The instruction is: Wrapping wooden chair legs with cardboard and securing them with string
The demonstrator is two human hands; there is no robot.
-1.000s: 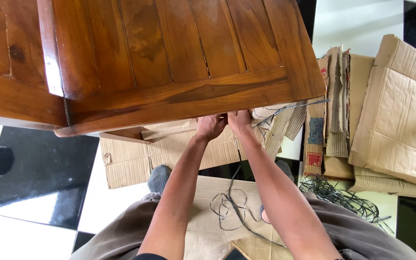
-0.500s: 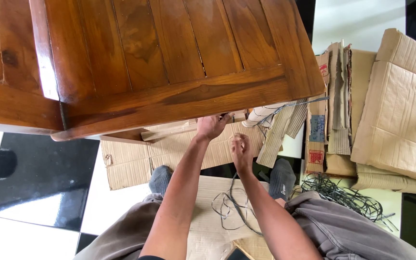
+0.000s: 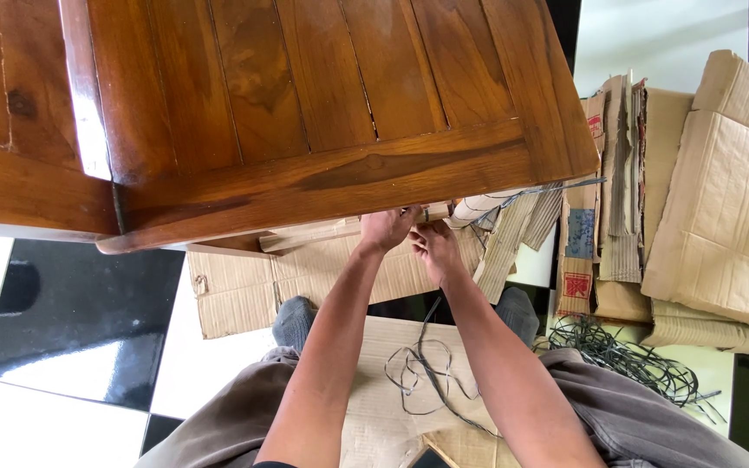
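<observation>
Hands meet just under the near edge of a big brown wooden surface [image 3: 322, 113]; left hand [image 3: 387, 230] and right hand [image 3: 433, 251] touching or nearly so, fingers of both curled narrow around something small at that edge, too hidden to name; cannot tell whether either truly grips it; a thin dark cord [image 3: 431, 347] drops from the right hand toward the person, its long axis running near-vertical in view, then ending in loose loops on a flat cardboard sheet [image 3: 383, 407] between the knees; wooden edge runs slightly tilted, lower at left, overhanging the hands and closing off room above them; open room only toward the person and down to the floor; black-and-white tiled floor [image 3: 71, 347] open at left; folded cardboard [image 3: 244, 286] lies just past the left forearm; right side crowded: upright stack of flattened cartons [image 3: 608, 191], one face with a blue rectangular label and a red one below it, print not read; large plain tan carton [image 3: 730, 199] further right; tangle of dark cord [image 3: 626, 355] on the floor near the right knee.
</observation>
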